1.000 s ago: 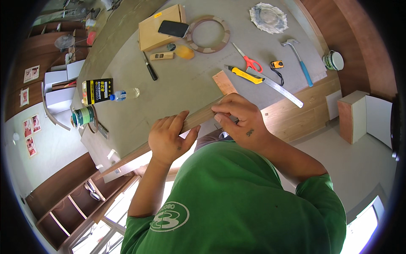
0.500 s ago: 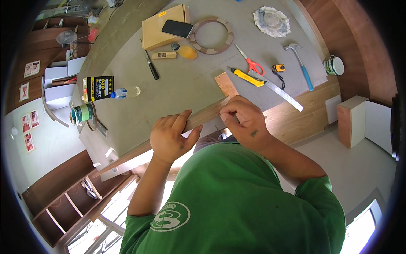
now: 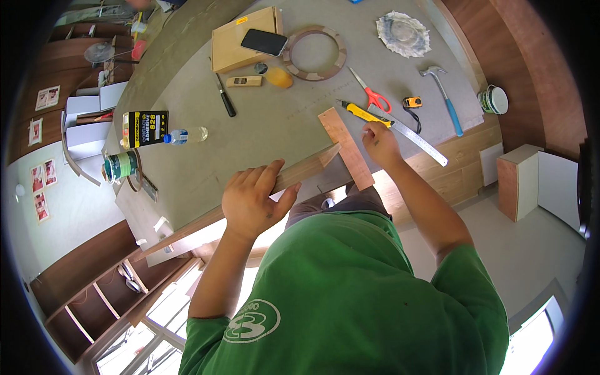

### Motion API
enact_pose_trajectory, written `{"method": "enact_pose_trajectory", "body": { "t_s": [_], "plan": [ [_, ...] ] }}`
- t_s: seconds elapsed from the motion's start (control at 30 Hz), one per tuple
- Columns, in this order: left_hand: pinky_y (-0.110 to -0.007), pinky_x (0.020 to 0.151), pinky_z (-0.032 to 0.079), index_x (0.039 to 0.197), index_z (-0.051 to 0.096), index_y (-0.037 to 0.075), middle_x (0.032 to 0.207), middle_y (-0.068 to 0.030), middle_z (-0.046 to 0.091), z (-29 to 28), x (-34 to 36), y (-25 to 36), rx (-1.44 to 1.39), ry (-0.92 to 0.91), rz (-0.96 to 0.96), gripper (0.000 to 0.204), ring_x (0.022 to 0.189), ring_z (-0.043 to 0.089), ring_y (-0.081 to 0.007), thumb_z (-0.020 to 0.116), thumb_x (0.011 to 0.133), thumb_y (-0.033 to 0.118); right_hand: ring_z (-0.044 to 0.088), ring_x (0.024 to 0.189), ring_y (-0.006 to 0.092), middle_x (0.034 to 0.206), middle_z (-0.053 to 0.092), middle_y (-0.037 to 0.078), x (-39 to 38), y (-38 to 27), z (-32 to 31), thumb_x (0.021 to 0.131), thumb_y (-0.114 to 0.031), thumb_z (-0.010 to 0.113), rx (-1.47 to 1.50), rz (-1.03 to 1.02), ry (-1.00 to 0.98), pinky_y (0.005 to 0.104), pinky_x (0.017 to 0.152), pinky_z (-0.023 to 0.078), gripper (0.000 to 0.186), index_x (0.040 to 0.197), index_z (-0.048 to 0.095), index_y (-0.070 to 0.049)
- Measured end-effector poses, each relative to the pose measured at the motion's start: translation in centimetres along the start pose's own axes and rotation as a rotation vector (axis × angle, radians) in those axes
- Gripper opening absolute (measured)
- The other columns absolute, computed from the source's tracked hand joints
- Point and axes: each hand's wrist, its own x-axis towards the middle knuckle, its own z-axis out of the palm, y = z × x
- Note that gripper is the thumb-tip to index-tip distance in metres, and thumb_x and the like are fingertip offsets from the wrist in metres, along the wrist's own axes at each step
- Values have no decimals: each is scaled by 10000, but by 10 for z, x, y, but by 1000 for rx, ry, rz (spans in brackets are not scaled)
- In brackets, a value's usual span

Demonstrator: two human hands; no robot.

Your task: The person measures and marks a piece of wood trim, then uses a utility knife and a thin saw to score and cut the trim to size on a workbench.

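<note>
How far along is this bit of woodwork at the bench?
Seemingly early on. A long wooden strip already lies along the table edge, pinned by the left hand. In hand: the right hand reaches for the yellow utility knife beside the metal ruler. A short reddish wood piece lies against the strip's end. No fresh cut or joint is visible, so that seems left.

Bright daylight, even across table. Strongest light low in frame: windows at bottom left and bottom right corner blown out white. Soft short shadows under scissors, hammer, ruler. Mild glare on phone screen. Heavy fisheye: table edge and shelves bow, black vignette round rim. Centre sharp; rim soft, slightly smeared. No motion blur on hands.
</note>
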Motion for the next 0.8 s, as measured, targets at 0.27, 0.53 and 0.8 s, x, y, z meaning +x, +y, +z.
{"method": "enact_pose_trajectory", "body": {
  "t_s": [0.27, 0.53, 0.8],
  "plan": [
    [-376, 659, 518, 1123, 742, 70, 783, -58, 706, 2, -2, -1, 13, 26, 8, 420, 692, 672, -256, 843, 825, 348, 645, 1091, 367, 1123, 651, 178, 32, 16, 10, 897, -170, 697, -347, 57, -134, 487, 913, 550, 286, 1160, 658, -65],
    [-376, 653, 512, 1137, 741, 74, 768, -49, 691, 3, -4, 0, -1, 31, 22, 427, 686, 661, -254, 840, 831, 355, 558, 1264, 343, 1289, 571, 128, 54, 10, 28, 892, -195, 712, -746, -69, -216, 530, 998, 508, 418, 1279, 605, -77],
    [-377, 654, 510, 1141, 742, 73, 769, -48, 692, 3, -6, 1, 10, 41, 15, 433, 683, 659, -257, 836, 835, 364, 574, 1290, 326, 1331, 583, 108, 73, 7, 40, 961, -186, 613, -966, 15, -326, 529, 1037, 490, 395, 1351, 592, -130]
  ]
}}
